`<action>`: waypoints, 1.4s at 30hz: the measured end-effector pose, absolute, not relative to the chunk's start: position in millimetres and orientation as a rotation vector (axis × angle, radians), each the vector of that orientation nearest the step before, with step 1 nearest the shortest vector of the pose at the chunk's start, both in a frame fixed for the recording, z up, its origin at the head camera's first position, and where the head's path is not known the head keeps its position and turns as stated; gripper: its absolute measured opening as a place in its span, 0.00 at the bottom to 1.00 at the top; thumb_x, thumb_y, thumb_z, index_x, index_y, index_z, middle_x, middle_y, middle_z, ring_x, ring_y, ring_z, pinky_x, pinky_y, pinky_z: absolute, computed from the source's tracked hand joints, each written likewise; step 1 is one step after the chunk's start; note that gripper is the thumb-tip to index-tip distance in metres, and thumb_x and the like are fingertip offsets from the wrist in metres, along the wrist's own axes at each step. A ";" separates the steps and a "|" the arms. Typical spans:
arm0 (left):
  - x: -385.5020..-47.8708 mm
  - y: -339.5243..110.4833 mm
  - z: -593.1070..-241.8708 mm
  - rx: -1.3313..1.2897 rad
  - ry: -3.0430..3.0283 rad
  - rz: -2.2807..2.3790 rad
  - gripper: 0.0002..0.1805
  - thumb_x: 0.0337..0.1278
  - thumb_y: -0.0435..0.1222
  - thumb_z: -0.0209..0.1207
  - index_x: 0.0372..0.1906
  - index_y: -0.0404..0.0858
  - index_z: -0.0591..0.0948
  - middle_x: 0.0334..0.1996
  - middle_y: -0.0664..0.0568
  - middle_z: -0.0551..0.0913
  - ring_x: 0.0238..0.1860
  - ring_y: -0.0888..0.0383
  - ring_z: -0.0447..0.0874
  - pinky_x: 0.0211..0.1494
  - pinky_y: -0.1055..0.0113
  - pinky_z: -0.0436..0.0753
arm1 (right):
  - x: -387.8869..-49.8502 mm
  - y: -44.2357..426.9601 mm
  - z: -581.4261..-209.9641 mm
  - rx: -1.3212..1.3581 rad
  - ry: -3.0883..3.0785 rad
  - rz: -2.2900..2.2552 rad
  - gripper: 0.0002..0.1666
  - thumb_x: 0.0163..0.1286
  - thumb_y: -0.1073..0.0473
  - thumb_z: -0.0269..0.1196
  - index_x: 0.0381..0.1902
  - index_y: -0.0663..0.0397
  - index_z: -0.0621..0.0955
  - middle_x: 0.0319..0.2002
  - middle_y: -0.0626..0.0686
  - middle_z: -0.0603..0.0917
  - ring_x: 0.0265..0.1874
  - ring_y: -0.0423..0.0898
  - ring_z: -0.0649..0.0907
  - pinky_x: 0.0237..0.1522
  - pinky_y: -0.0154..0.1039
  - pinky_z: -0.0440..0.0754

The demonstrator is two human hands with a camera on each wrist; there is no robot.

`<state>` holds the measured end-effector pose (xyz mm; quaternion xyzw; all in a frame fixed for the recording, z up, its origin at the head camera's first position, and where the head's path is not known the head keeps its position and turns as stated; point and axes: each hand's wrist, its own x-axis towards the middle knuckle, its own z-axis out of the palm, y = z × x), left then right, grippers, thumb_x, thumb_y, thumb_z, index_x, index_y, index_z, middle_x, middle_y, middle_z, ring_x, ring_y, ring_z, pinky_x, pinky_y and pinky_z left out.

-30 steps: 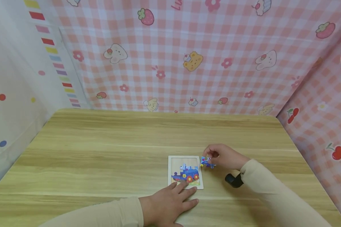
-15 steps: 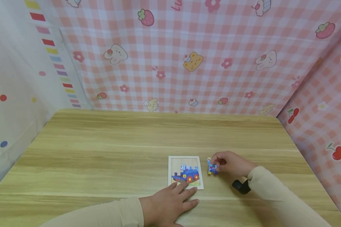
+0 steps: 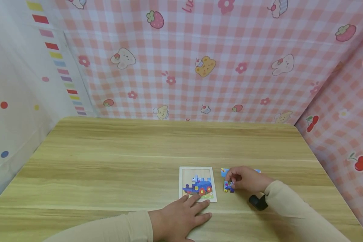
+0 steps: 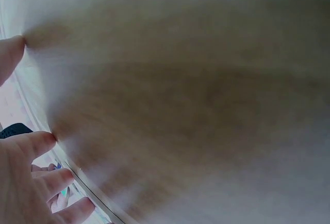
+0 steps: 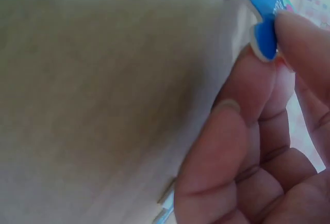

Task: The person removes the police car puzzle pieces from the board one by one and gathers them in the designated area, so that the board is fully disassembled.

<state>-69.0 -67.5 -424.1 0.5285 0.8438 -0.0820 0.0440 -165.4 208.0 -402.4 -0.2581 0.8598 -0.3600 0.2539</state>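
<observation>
While left hand [image 3: 181, 215] lies splayed, right [image 3: 248, 179] pinches piece [image 5: 266, 37]

On the pink-and-white checked cloth [image 3: 184, 50] hanging at the back, slanting pink letters [image 3: 187, 6] read "Lu" at the top edge of the head view, which cuts the lettering off. At the bottom edge of the same cloth stands one small reddish letter [image 3: 187, 119] that looks like "e". In the right wrist view, the flat blue jigsaw piece with a pale cut edge [image 5: 265, 41] bears tiny white marks [image 5: 278, 5], too blurred to read. On the square, pale-framed puzzle board [image 3: 196, 167], any detail inside the small yellow square [image 3: 196, 188] is too small to make out
</observation>
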 end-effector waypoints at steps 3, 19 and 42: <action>-69.3 -67.6 -424.3 1.612 2.570 -0.240 0.41 0.59 0.69 0.43 0.73 0.53 0.62 0.74 0.52 0.58 0.73 0.46 0.55 0.67 0.53 0.67 | -164.1 207.6 -404.9 -0.695 2.346 -0.981 0.08 0.59 0.72 0.62 0.35 0.57 0.79 0.26 0.46 0.74 0.27 0.40 0.72 0.30 0.32 0.70; -69.3 -66.6 -423.9 1.582 2.565 -0.240 0.41 0.59 0.69 0.43 0.73 0.54 0.62 0.74 0.52 0.58 0.72 0.47 0.56 0.67 0.54 0.67 | -159.2 202.8 -408.7 -0.636 2.455 -0.957 0.09 0.56 0.70 0.68 0.33 0.55 0.79 0.24 0.45 0.73 0.27 0.41 0.72 0.30 0.33 0.71; -68.8 -66.4 -422.7 1.588 2.562 -0.253 0.41 0.59 0.69 0.43 0.73 0.54 0.62 0.74 0.52 0.58 0.72 0.47 0.56 0.67 0.54 0.67 | -153.6 193.9 -403.5 -0.537 2.574 -0.820 0.09 0.54 0.68 0.71 0.32 0.54 0.83 0.25 0.46 0.74 0.29 0.43 0.72 0.33 0.37 0.72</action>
